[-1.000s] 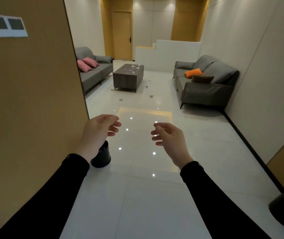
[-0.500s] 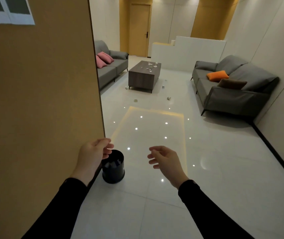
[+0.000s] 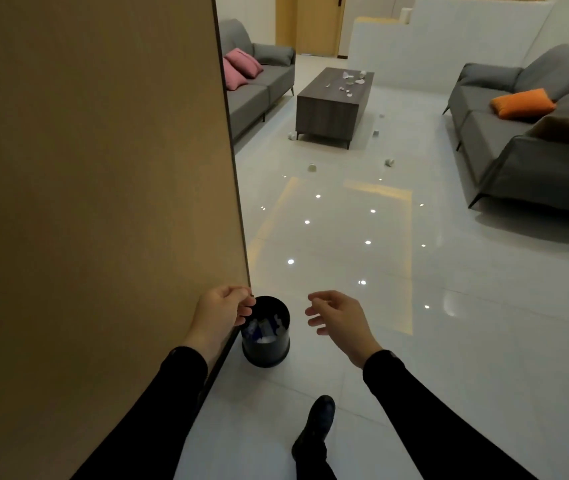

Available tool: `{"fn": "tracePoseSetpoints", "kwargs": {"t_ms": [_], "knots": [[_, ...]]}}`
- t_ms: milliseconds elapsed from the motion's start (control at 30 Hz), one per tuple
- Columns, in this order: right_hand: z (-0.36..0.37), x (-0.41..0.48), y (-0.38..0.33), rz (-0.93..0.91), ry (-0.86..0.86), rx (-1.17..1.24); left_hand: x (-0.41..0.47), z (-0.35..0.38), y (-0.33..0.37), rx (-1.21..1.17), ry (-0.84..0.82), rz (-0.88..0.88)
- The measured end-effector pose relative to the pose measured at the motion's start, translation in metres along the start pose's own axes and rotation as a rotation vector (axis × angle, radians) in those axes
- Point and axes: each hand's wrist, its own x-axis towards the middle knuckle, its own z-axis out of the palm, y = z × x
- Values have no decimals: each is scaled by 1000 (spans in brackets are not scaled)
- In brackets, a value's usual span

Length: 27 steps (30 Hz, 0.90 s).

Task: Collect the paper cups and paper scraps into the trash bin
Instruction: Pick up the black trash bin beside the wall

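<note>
A person stood over a black trash bin (image 3: 265,332) at the foot of a tan wall panel (image 3: 96,202), left hand (image 3: 220,311) loosely curled at the bin's 9 o'clock rim, right hand (image 3: 336,317) open and empty at its 3 o'clock, the 2 hands apart and gripping nothing. The bin already held white and blue scraps. The paper scraps (image 3: 347,83) lay on the coffee table (image 3: 328,112) at 12 o'clock, well apart from the bin, with 4 or so paper cups (image 3: 389,163) strewn on the glossy floor (image 3: 449,306) between table and bin.

The step in hand appeared to be taking up the bin. It would go best with a firm pinch on the rim, the bin kept upright so its load stayed in, then carried to the litter rather than the litter to it.

Against the view 0.5 seconds earlier, the bin sat lower and nearer, the left fingers had reached its rim, and a dark shoe (image 3: 314,427) had stepped into view at 6 o'clock.
</note>
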Motion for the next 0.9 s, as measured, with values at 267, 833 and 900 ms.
{"fn": "tracePoseSetpoints", "kwargs": {"t_ms": [267, 833, 900], "knots": [[18, 190, 9, 120, -78, 16, 175, 17, -6, 50, 111, -165], [48, 401, 98, 447, -91, -52, 394, 60, -115, 270, 13, -634], [55, 412, 125, 483, -68, -55, 412, 66, -151, 356, -32, -805]]}}
